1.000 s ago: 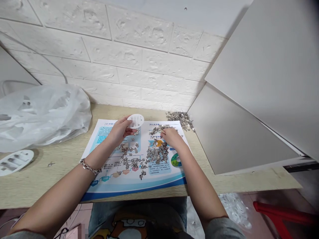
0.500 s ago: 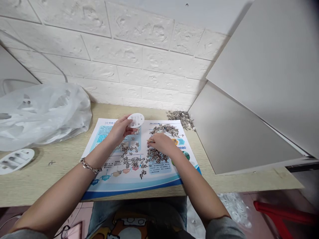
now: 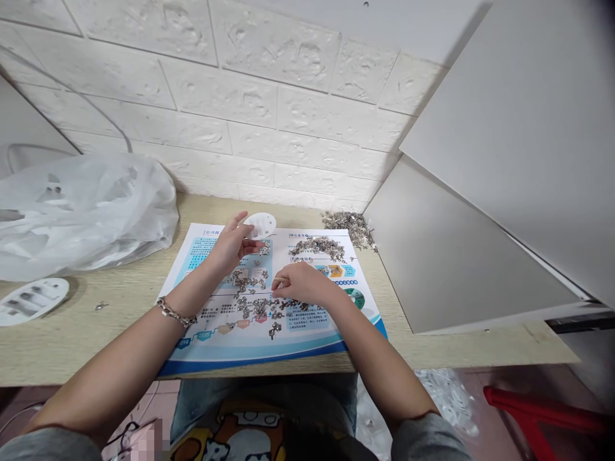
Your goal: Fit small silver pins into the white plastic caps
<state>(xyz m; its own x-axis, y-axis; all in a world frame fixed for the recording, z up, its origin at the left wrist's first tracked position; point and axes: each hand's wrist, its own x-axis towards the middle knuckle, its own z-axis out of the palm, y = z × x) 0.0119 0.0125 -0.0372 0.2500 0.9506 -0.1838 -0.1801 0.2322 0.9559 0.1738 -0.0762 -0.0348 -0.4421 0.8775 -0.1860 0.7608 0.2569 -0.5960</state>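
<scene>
My left hand [image 3: 231, 246] holds a thin white oval plastic plate [image 3: 262, 225] with slots and small metal bits on it, gripped at its left edge while one finger is raised. Below and to the right, my right hand [image 3: 303, 282] is closed on a thin pale stick [image 3: 280, 280], whose tip points left. Small shiny metal parts [image 3: 257, 308] lie loose under and around the right hand, on a printed sheet [image 3: 192, 333]. What the right fingertips touch beneath them is hidden.
A larger heap of metal parts [image 3: 350, 229] lies by the wall, beside leaning grey-white panels [image 3: 471, 256]. On the left are a translucent plastic bag [image 3: 120, 211], another white oval plate [image 3: 52, 291] and a single metal part [image 3: 102, 306]. A red stool [image 3: 528, 410] stands below.
My right hand has shifted left and slightly down with the stick, over the loose parts. A finger of my left hand has lifted off the oval plate, which stays held.
</scene>
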